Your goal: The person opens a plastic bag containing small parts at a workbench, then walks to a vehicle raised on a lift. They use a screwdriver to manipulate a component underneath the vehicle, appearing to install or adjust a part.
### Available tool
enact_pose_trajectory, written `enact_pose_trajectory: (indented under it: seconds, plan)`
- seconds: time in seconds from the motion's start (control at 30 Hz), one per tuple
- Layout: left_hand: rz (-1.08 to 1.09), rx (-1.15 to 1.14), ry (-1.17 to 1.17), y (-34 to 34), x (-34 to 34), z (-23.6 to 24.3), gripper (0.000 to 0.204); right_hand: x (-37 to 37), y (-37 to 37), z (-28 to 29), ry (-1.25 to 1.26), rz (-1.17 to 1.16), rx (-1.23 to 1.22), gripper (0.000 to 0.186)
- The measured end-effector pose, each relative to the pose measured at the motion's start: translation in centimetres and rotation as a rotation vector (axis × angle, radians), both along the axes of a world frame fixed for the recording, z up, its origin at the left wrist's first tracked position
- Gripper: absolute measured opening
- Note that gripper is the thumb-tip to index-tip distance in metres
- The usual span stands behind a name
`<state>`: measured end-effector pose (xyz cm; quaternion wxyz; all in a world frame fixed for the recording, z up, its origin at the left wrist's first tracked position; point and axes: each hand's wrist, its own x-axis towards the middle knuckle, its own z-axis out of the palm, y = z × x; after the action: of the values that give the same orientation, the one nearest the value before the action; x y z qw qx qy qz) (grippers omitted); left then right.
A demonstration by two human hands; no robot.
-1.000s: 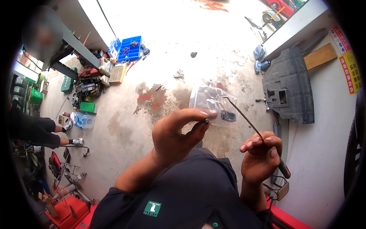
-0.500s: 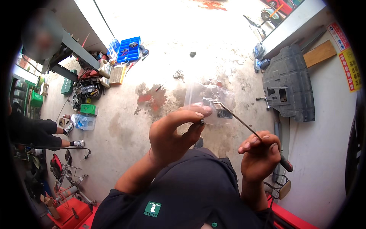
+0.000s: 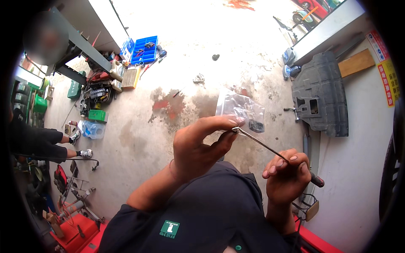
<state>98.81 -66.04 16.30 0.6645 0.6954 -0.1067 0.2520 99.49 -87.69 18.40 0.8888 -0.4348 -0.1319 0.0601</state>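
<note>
A clear plastic bag with a dark piece inside hangs behind the fingers of my left hand, which is closed on it. Between that hand's thumb and index fingertip is a pinch; what small thing lies in it is mostly covered. My right hand is closed around a thin hook pick with a dark reddish handle sticking out beyond the palm. The pick's bent tip meets the left fingertips in front of my chest.
A blue compartment tray lies on the floor at the far left, with an air filter near it. To the right, a black plastic panel leans on the wall. Another person's legs are at the left, above a red machine.
The pick's tip and my left fingertips have come together. My left hand has shifted slightly right, and the bag has swung right with it. My right hand has barely moved.
</note>
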Motion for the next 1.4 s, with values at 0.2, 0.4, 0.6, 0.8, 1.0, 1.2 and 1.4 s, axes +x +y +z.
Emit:
enact_pose_trajectory:
  seconds: [0.2, 0.4, 0.6, 0.8, 1.0, 1.2, 1.4]
  plan:
    - [0.002, 0.018, 0.014, 0.1, 0.0, 0.0, 0.023, 0.0, 0.2, 0.1, -0.014, -0.035, -0.042, 0.028]
    - [0.032, 0.043, 0.036, 0.3, -0.1, 0.0, 0.021, 0.1, 0.3, 0.5, -0.149, -0.071, -0.168, 0.023]
    - [0.041, 0.036, 0.046, 0.3, 0.1, 0.1, 0.023, 0.2, 0.3, 0.5, -0.283, -0.059, -0.247, 0.019]
    - [0.047, 0.058, 0.039, 0.4, 0.0, 0.1, 0.024, -0.1, 0.3, 0.6, -0.269, -0.064, -0.224, 0.017]
    - [0.082, 0.026, 0.027, 0.2, 0.1, 0.0, 0.025, 0.0, -0.2, 0.9, -0.176, -0.047, -0.014, 0.019]
    - [-0.028, -0.195, 0.015, -0.4, 0.6, -0.4, 0.025, 1.1, -0.1, -0.2, -0.061, -0.089, 0.026, 0.028]
    - [-0.169, -0.354, 0.008, 0.0, 0.4, -0.3, 0.021, 1.5, -0.5, -1.0, -0.017, -0.092, -0.019, 0.027]
